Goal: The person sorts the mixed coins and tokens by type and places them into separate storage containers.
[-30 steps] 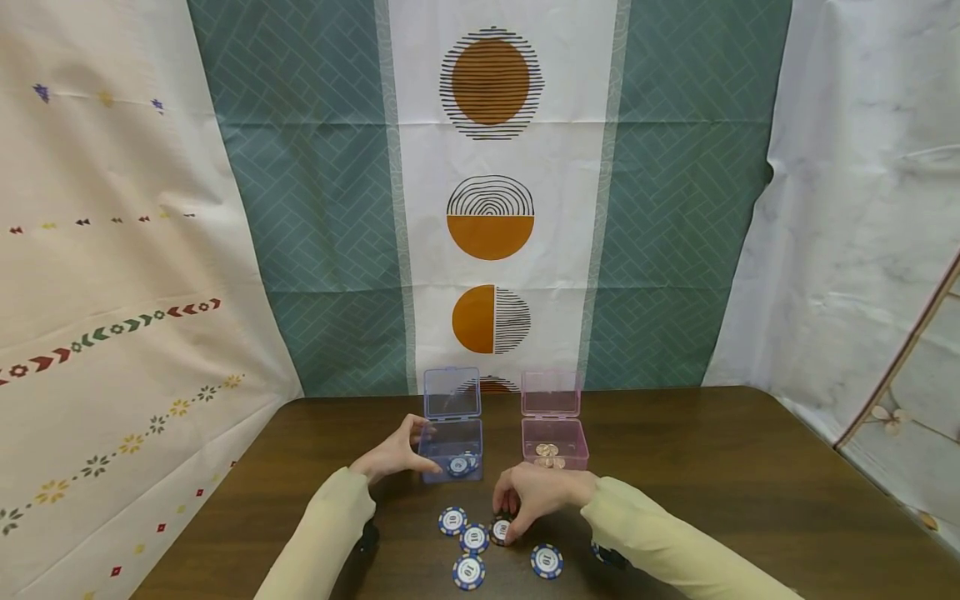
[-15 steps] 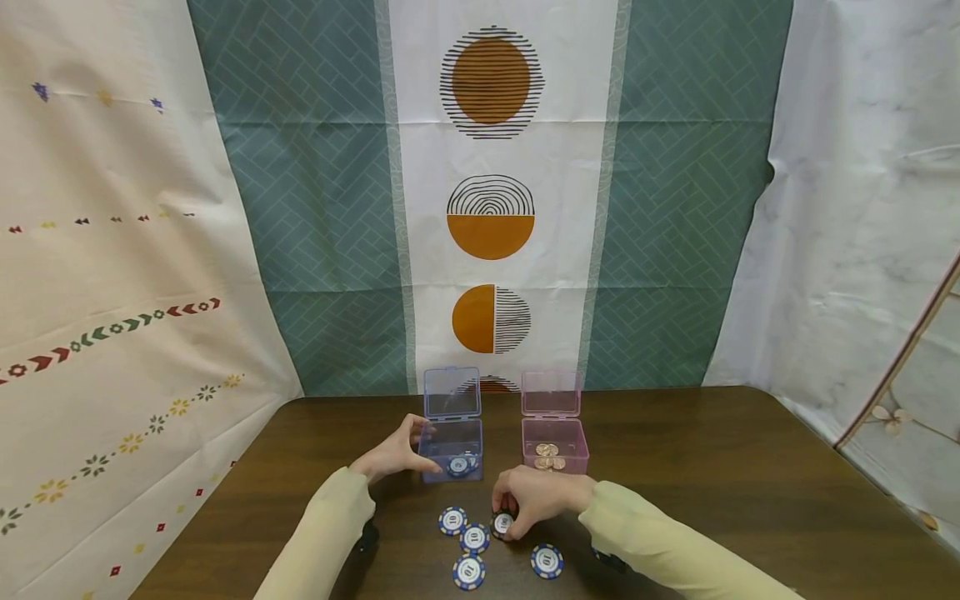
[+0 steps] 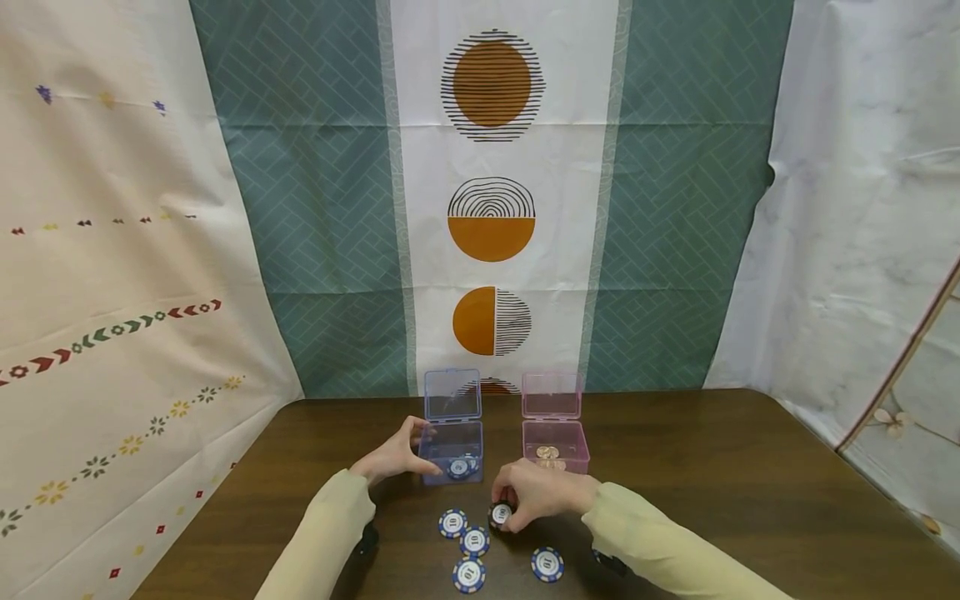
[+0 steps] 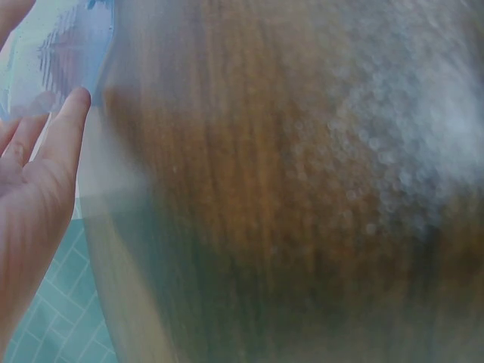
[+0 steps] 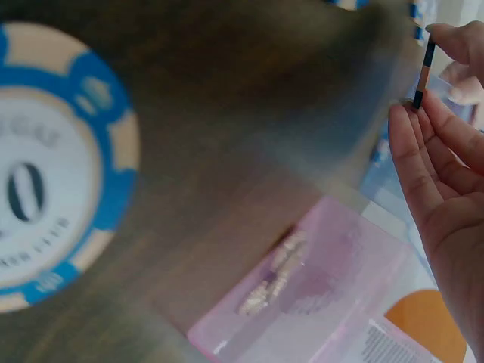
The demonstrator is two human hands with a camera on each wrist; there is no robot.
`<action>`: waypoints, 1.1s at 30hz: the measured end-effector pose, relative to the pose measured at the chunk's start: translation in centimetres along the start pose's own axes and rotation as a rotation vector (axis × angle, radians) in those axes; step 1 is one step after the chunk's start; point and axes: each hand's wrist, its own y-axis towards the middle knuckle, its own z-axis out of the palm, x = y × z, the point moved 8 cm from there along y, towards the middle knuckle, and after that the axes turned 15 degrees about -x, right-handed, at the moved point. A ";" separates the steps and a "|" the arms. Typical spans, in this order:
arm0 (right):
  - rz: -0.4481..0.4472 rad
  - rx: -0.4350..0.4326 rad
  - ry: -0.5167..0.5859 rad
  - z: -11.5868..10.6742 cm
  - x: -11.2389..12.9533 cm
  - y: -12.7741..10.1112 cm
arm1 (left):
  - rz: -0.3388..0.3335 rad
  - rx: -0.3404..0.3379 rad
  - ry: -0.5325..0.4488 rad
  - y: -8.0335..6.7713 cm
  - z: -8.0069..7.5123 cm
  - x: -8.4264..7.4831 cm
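My left hand (image 3: 392,454) holds the left side of a clear blue plastic box (image 3: 453,433), thumb near the front corner and fingers toward the back. The box's lid stands up, and blue poker chips (image 3: 460,467) lie inside. In the left wrist view, fingers (image 4: 64,140) reach the box at the upper left. My right hand (image 3: 542,490) pinches a black poker chip (image 3: 500,515) in front of the boxes. The right wrist view shows that chip (image 5: 425,72) edge-on between thumb and fingertips.
Several blue-and-white poker chips (image 3: 474,541) lie on the dark wooden table (image 3: 697,467), one (image 3: 547,564) below the right hand. A pink plastic box (image 3: 576,442) with its lid up holds gold coins (image 3: 547,453). Patterned cloths (image 3: 675,208) hang behind and beside the table.
The right hand has drawn the black chip slightly toward the boxes, away from the blue chips beside it. The left hand has stayed at the blue box.
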 end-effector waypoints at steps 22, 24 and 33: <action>0.027 -0.189 0.065 -4.9 0.5 3.4 | -0.059 0.004 -0.059 0.2 0.2 0.8; 0.022 -0.198 0.055 -5.1 0.4 3.8 | -0.056 0.004 -0.059 0.2 0.2 0.8; 0.013 -0.207 0.041 -5.4 0.5 5.4 | -0.047 0.003 -0.050 0.2 0.2 0.4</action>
